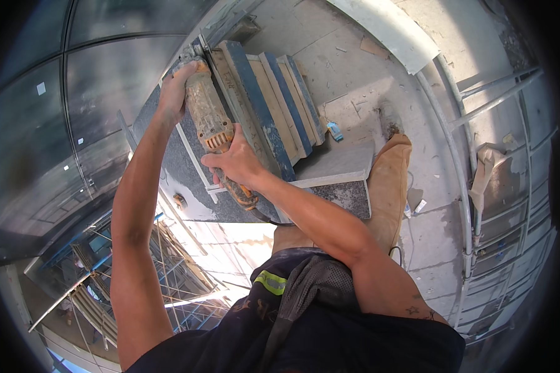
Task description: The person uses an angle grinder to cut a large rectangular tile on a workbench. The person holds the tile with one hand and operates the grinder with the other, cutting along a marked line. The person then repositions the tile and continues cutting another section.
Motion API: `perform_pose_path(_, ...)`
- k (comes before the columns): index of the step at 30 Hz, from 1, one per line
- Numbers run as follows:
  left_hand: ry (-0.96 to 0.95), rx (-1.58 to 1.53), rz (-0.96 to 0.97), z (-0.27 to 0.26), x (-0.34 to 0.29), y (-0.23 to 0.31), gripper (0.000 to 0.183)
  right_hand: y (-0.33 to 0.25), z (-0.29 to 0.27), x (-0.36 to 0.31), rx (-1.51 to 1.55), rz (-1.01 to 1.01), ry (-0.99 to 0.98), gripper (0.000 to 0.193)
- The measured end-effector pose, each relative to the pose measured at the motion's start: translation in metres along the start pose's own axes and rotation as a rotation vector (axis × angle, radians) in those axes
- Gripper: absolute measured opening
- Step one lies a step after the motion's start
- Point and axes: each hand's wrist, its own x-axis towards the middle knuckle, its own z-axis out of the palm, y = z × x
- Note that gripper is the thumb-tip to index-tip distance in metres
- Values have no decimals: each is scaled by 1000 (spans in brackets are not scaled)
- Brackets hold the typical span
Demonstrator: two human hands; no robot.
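Observation:
A worn, dusty angle grinder slants across the upper middle, its head and disc end pointing away from me. My left hand is closed around it near the head. My right hand wraps its rear handle, with the cord trailing from the near end. Right beside the disc end stand several boards on edge, some with blue-painted edges. The disc end lies close to the far end of the nearest pale strip; I cannot tell whether it touches. Dark grey stone slabs lie beneath the grinder.
Large dark glass panels rise on the left. Scaffold bars show below at the lower left. A metal railing runs along the right. A small blue packet lies on the dusty floor beside the boards; my bent leg is near it.

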Motion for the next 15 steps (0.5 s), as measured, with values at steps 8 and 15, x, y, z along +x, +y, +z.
perform_pose_path(8,-68,-1,-29,0,-14,3,75,0,2,-15,13,7,-6,76)
perform_pose_path(15,32,45,-33,5,-23,-2,52,-3,1,-28,-27,13,-3,76)
